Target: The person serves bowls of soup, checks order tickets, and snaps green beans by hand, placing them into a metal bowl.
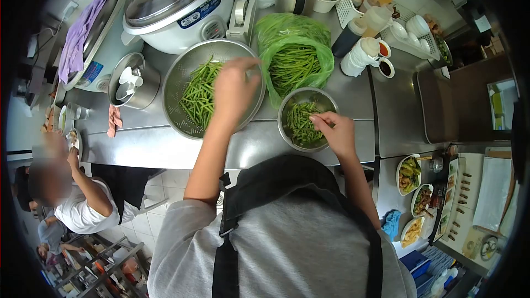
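A large perforated metal colander [178, 117] holds green beans [197, 96] in pieces. My left hand [234, 88] is over its right side, near the green plastic bag [327, 66]; it is smeared by motion, and whether it holds anything is unclear. Long whole green beans [295, 66] fill the open bag. In front of the bag stands a smaller metal bowl [282, 127] with short green bean bits [301, 124]. My right hand [338, 132] is above this bowl's right side, thumb and forefinger pinched together. What lies between those fingertips is too small to name.
Behind the colander is a large rice cooker [179, 5]; a metal pot [149, 80] with white scoops stands left. Sauce bottles [359, 27] and small sauce cups [386, 68] are back right. Filled dishes [409, 175] sit at right. Another person [102, 193] is at left.
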The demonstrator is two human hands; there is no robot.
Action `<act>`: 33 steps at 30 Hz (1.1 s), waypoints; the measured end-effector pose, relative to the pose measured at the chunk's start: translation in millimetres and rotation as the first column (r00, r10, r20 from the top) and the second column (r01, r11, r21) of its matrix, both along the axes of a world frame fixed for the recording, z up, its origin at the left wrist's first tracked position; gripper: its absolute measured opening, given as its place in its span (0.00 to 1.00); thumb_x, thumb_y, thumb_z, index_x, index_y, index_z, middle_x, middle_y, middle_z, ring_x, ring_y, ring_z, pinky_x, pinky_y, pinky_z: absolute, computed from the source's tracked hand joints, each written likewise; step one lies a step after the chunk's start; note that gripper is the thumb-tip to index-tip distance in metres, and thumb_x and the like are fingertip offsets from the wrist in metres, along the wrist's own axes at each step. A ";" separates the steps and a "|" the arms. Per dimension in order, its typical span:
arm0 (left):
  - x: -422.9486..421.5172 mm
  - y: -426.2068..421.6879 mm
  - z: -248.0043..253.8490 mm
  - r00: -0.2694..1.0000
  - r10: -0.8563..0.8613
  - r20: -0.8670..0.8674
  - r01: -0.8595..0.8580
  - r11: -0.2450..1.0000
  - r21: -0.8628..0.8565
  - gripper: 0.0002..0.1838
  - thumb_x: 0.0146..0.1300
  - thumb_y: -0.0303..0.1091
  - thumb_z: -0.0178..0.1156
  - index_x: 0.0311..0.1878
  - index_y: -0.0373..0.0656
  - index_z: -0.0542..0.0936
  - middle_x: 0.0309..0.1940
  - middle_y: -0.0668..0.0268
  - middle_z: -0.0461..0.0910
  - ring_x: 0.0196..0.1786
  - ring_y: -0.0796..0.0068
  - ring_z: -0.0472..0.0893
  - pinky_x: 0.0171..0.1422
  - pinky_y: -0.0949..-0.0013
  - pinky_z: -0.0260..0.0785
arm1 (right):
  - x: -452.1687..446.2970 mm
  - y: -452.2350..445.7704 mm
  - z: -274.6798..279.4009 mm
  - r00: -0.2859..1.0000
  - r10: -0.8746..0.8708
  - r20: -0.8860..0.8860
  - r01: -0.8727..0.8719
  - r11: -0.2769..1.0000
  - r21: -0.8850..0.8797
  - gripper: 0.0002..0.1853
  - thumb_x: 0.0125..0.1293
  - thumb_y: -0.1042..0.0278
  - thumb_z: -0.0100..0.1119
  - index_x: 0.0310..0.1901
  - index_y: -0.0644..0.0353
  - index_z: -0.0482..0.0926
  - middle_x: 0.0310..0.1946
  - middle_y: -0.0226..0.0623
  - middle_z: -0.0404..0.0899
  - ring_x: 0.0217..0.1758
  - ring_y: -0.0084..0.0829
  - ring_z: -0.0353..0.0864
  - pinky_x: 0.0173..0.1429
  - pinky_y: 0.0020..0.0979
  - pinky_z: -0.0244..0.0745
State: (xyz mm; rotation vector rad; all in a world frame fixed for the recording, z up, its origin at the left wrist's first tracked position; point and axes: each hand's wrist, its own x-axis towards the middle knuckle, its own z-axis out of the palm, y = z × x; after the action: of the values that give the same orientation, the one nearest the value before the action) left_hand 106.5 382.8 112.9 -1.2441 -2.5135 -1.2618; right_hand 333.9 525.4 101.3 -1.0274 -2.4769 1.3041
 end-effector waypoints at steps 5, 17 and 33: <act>13.5 87.5 -49.4 0.960 -0.245 -0.133 0.219 0.959 -0.180 0.09 0.52 0.30 0.65 0.39 0.47 0.85 0.37 0.60 0.81 0.45 0.57 0.81 0.50 0.58 0.73 | -1.1 0.7 -6.2 0.959 -0.093 -0.269 0.108 0.993 0.040 0.14 0.62 0.64 0.66 0.48 0.59 0.84 0.29 0.39 0.86 0.30 0.27 0.85 0.40 0.28 0.76; 3.9 97.2 -60.1 0.942 -0.238 -0.235 0.212 0.968 -0.131 0.05 0.53 0.31 0.65 0.33 0.45 0.82 0.33 0.62 0.79 0.42 0.60 0.79 0.47 0.60 0.71 | 3.5 16.9 -19.5 0.950 0.166 -0.266 -0.039 0.905 0.424 0.20 0.66 0.71 0.56 0.60 0.56 0.74 0.49 0.44 0.81 0.47 0.45 0.82 0.51 0.38 0.75; 38.1 54.2 7.4 0.864 -0.345 -0.367 0.368 0.930 -0.008 0.09 0.51 0.32 0.66 0.37 0.47 0.86 0.32 0.68 0.78 0.39 0.65 0.76 0.43 0.62 0.69 | -40.9 18.7 17.5 0.985 0.113 -0.130 -0.079 0.967 0.243 0.13 0.69 0.62 0.56 0.35 0.64 0.80 0.26 0.40 0.81 0.30 0.34 0.82 0.35 0.34 0.74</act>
State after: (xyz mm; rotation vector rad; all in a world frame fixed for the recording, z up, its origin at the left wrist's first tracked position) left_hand 144.6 437.0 120.3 -1.7998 -2.0303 -1.0312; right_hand 293.0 544.1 118.8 -0.7403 -2.5229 1.0319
